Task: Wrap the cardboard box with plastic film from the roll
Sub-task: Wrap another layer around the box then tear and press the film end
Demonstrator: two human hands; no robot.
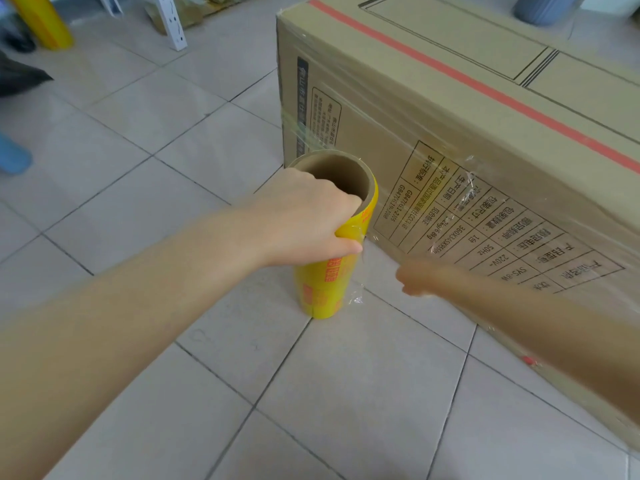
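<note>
One roll (329, 258) of plastic film stands upright on the tiled floor (173, 188), just beside the near left corner of one large cardboard box (450, 109). The roll has a yellow wrapper with orange printed characters too small to read, and its brown cardboard core is open at the top. The left hand (308, 220) grasps the roll near its upper end, thumb over the rim of the core and fingers wrapped around the yellow side. The right hand (415, 277) is blurred, low in front of the box's long face; whether it is clenched or open I cannot tell. Clear film (464, 174) stretches from the roll across that face, wrinkled in places. The box carries one red stripe along its top edge and a printed table of Chinese text, with "GB4706.1-2005", "50Hz", "220V~", "SYS-8W" and "360X345X395" legible. Far left stands a second yellow roll (41, 22), beside a white perforated post (171, 22).
</note>
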